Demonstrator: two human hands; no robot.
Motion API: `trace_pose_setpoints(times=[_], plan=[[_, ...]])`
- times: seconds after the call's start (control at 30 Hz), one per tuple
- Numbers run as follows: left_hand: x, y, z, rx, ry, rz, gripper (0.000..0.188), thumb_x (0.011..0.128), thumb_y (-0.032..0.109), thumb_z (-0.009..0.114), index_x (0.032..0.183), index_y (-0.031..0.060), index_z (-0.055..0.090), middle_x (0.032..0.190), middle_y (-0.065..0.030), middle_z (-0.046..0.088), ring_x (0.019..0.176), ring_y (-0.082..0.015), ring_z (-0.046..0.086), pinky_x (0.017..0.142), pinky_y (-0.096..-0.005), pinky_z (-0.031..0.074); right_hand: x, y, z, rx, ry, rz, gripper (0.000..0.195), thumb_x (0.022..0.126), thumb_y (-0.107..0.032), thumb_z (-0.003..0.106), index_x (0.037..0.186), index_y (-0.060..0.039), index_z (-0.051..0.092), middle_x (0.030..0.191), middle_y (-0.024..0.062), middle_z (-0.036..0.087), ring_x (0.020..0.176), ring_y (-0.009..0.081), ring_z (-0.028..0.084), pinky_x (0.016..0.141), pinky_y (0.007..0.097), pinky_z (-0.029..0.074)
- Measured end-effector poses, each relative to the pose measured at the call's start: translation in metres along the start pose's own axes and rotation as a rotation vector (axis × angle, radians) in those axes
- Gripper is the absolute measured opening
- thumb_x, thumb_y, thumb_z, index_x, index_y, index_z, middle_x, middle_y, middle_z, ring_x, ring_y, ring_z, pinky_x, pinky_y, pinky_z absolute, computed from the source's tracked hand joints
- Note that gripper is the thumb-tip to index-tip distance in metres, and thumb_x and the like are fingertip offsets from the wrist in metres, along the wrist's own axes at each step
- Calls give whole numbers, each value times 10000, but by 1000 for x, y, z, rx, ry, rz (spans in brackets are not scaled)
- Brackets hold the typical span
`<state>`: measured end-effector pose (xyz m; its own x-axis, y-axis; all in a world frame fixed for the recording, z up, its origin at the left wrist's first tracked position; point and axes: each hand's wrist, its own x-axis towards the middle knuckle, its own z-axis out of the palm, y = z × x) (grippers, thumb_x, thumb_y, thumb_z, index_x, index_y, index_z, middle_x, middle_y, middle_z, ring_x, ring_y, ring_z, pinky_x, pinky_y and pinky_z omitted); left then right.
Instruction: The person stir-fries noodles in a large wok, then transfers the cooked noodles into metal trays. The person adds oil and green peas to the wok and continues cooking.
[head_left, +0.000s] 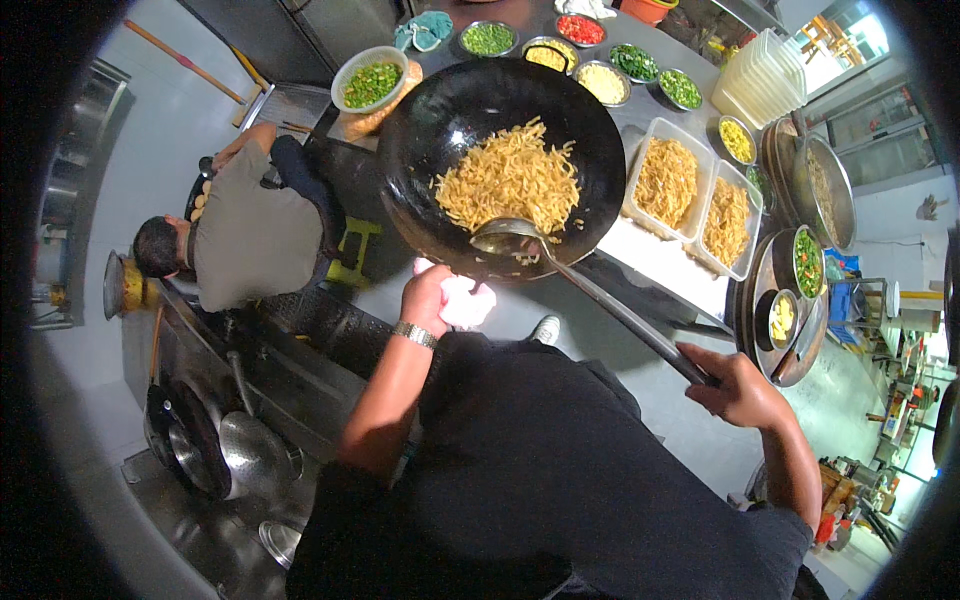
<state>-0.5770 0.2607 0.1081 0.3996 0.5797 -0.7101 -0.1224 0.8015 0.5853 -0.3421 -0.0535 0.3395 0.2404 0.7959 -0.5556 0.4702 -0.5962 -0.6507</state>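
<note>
A large black wok (420, 142) holds a heap of yellow-brown noodles or strips (517, 176). My left hand (427, 300) grips a pinkish-white cloth (466, 301) at the wok's near rim; whether it also holds a handle is hidden. With my right hand (731, 382) I hold the end of a long-handled metal ladle (622, 311), its bowl resting inside the wok against the near edge of the food. Just right of the wok, two clear plastic containers hold similar food, the left container (636, 180) beside the right one (752, 244).
Behind the wok, a steel counter (694, 52) bears several bowls of chopped ingredients and stacked plastic containers (761, 79). A cleaver (801, 341) lies on a round board at right. At left a co-worker (255, 225) bends over a pan; a strainer (251, 450) lies lower left.
</note>
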Motion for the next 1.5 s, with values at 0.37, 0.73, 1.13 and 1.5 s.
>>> trace_pose_setpoints(times=[0.37,0.73,1.13,1.5], plan=[[2,-8,-4,-16,-58,17,57,783,61,528,836,49,546,797,-87,621,737,-223,638,686,-363,537,18,21,39,-185,76,-30,595,784,-34,624,1338,8,409,745,87,591,605,170,551,623,318,480],[-3,-4,-3,-4,-48,7,19,789,53,539,774,65,535,738,-66,609,687,-201,629,664,-346,534,32,7,50,139,-107,56,564,812,-71,604,1332,16,403,918,244,612,712,186,595,684,317,477],[-10,-3,3,-65,-21,29,41,777,15,541,755,48,533,732,-45,580,631,-160,601,554,-301,500,0,-29,19,349,-223,330,548,848,-102,604,1349,-13,400,770,36,582,664,80,505,637,271,462],[-10,0,7,-60,3,-2,33,783,30,551,805,40,528,736,-53,577,646,-171,602,583,-320,510,24,7,19,-323,136,100,588,772,-31,619,1329,-44,431,935,252,626,795,336,649,717,399,495]])
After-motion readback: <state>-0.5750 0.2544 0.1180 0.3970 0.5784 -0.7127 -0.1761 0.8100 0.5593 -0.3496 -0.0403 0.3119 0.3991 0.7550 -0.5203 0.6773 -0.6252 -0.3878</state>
